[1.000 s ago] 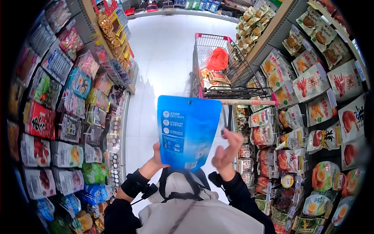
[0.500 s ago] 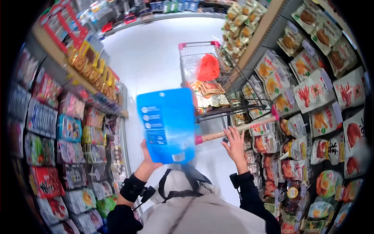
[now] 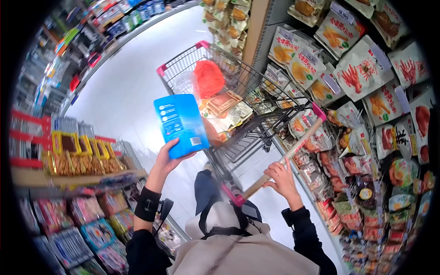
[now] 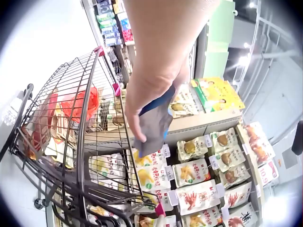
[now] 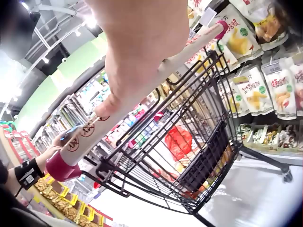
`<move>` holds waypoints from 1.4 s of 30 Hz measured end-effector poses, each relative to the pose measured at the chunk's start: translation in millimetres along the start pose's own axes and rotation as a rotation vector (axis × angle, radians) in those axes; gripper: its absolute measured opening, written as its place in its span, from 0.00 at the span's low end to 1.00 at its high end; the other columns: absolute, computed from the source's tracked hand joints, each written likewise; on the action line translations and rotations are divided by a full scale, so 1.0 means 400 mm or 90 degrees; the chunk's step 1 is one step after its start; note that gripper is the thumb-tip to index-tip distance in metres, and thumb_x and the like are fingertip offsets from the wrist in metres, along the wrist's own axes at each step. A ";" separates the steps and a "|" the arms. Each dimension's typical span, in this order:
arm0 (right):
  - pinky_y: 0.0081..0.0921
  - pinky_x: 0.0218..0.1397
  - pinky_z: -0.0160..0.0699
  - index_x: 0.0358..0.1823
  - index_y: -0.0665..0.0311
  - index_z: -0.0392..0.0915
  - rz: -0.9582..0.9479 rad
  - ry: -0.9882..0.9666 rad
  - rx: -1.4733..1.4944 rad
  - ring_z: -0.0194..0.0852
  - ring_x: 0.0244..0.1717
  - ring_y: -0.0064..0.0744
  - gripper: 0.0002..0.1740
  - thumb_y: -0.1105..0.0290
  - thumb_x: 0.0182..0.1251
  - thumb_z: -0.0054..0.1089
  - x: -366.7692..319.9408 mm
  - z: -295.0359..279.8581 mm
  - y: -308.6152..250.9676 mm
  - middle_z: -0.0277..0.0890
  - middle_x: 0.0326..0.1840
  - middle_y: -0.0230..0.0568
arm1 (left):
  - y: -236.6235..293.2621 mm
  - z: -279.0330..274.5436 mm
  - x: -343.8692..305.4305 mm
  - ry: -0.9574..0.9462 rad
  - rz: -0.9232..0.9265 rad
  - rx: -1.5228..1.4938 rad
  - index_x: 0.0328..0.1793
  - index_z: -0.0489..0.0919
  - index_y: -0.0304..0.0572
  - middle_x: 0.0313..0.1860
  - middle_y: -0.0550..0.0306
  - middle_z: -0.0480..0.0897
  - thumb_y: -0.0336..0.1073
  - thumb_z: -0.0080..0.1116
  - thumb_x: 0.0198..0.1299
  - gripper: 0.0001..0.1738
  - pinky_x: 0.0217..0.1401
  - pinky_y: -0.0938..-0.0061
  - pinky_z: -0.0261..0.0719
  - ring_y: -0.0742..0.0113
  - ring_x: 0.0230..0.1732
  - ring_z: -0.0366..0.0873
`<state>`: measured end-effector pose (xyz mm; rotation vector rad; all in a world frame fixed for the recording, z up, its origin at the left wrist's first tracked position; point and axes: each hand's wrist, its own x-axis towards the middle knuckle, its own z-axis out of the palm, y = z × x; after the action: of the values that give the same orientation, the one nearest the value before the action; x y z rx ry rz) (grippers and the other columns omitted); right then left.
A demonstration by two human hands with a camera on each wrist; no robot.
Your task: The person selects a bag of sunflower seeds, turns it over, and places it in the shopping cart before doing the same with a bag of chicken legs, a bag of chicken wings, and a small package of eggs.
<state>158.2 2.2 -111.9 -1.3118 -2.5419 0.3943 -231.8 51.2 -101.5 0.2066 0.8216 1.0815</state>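
My left hand (image 3: 168,158) grips the lower edge of a blue pouch (image 3: 178,121), thumb on the printed side. The pouch is upright in front of the shopping cart (image 3: 243,75) and overlaps its near left side in the head view. In the left wrist view the pouch (image 4: 155,127) shows edge-on below the hand. My right hand (image 3: 282,181) is on the cart's pale handle (image 3: 305,140), fingers bent over the bar. From the right wrist, the thumb side of that hand lies against the handle (image 5: 137,101). Inside the cart are a red plastic bag (image 3: 208,78) and several flat food packs (image 3: 227,110).
Shelves of hanging food packs (image 3: 350,78) line the right side, close to the cart. At the left, a shelf end holds yellow-labelled nut packs (image 3: 80,158) above more bagged goods (image 3: 101,233). White floor (image 3: 133,82) runs between them towards shelving at the far end.
The right hand has come down onto the cart handle. The left hand has lowered the pouch slightly and moved it left. The view has turned right, and the cart appears angled and nearer.
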 end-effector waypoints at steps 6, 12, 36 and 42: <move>0.47 0.69 0.40 0.41 0.54 0.72 0.099 -0.109 -0.030 0.63 0.54 0.30 0.24 0.50 0.43 0.57 0.018 -0.050 -0.056 0.69 0.42 0.30 | 0.084 -0.026 0.378 -0.054 -0.243 0.396 0.61 0.59 0.37 0.50 0.46 0.73 0.38 0.54 0.54 0.30 0.36 0.62 0.83 0.53 0.44 0.77; 0.40 0.68 0.50 0.41 0.51 0.72 0.198 -0.162 -0.035 0.60 0.59 0.29 0.23 0.51 0.42 0.57 0.014 -0.080 -0.109 0.68 0.46 0.28 | -0.017 -0.015 0.655 -0.125 -0.445 0.565 0.58 0.62 0.45 0.45 0.49 0.74 0.38 0.45 0.57 0.21 0.27 0.60 0.80 0.54 0.40 0.77; 0.33 0.70 0.47 0.40 0.56 0.72 0.279 -0.098 -0.015 0.52 0.65 0.30 0.22 0.61 0.38 0.59 -0.060 -0.048 -0.141 0.65 0.50 0.30 | -0.409 -0.201 0.968 0.075 -0.315 0.580 0.40 0.73 0.35 0.33 0.50 0.75 0.37 0.57 0.42 0.18 0.39 0.66 0.71 0.59 0.34 0.71; 0.34 0.67 0.55 0.38 0.59 0.71 0.279 -0.057 -0.021 0.51 0.65 0.34 0.21 0.65 0.37 0.61 -0.056 -0.061 -0.151 0.66 0.49 0.32 | -0.297 0.190 0.795 -0.213 -0.110 0.783 0.66 0.51 0.32 0.67 0.45 0.55 0.36 0.51 0.50 0.38 0.67 0.65 0.50 0.55 0.68 0.51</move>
<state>133.7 -47.1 -70.3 -1.9049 -2.3213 0.5047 -28.7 279.8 -267.5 1.2813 1.0775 0.2361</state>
